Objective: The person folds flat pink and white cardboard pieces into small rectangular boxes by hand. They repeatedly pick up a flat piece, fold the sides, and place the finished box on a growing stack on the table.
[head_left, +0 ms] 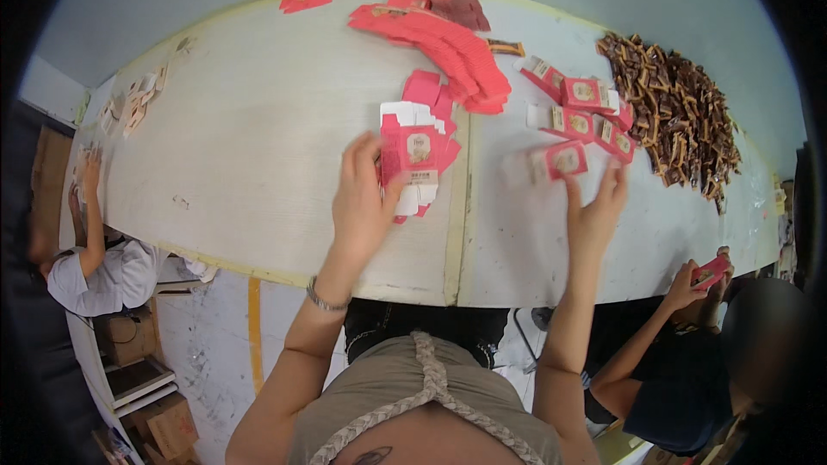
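Note:
My left hand (pixel 363 194) grips the left edge of a pink-red folding carton (pixel 420 146), with the thumb across its front. Beneath it lies a loose pile of flat cartons (pixel 422 90), red and white. My right hand (pixel 594 211) has its thumb and fingers spread, just below a small red box (pixel 564 159) blurred by motion. The thumb tip is close to that box; whether they touch I cannot tell. Beyond it, several red boxes (pixel 586 95) lie in a heap, some with white end flaps standing out.
A long fanned row of flat red cartons (pixel 439 47) lies at the back. Brown wrapped sticks (pixel 672 112) form a big pile at the right. At the lower right, a person's hands (pixel 689 280) hold a red box. Another person (pixel 112 267) works at the far left near small pale pieces (pixel 138 102).

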`<act>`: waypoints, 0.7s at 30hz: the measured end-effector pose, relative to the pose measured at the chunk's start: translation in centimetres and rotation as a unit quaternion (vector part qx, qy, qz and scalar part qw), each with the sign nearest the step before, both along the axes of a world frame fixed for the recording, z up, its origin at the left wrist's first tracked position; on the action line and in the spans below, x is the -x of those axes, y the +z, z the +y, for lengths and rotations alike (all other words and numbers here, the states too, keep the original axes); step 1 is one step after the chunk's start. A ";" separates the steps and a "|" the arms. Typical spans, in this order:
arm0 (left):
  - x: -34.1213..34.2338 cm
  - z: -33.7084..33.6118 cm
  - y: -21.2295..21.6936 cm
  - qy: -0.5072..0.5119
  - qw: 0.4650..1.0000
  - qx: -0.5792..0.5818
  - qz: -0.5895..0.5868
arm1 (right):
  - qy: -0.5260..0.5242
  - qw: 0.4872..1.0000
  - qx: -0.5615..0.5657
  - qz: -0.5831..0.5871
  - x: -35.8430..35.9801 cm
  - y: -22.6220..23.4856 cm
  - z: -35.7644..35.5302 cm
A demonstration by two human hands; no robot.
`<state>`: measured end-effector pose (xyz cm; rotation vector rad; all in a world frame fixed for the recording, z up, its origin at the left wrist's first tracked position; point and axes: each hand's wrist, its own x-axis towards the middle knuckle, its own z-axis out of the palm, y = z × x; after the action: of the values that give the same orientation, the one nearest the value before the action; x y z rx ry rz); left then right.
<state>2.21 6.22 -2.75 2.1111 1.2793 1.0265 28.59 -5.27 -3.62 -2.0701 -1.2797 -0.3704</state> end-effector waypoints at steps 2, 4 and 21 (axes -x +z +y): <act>-0.7 2.9 -2.7 0.023 0.997 -0.005 0.069 | 0.116 0.984 0.003 0.134 3.3 -0.7 2.4; -0.7 3.5 -4.3 0.021 0.996 0.015 0.087 | 0.151 0.928 0.109 0.323 9.0 -0.1 5.2; -0.9 1.8 -0.7 -0.019 0.889 0.223 -0.400 | 0.315 0.815 0.110 0.474 8.8 1.2 5.8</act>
<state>3.06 8.01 -3.49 1.1502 0.9139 1.2460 19.75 0.49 -2.42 -1.4646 -1.2461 1.0309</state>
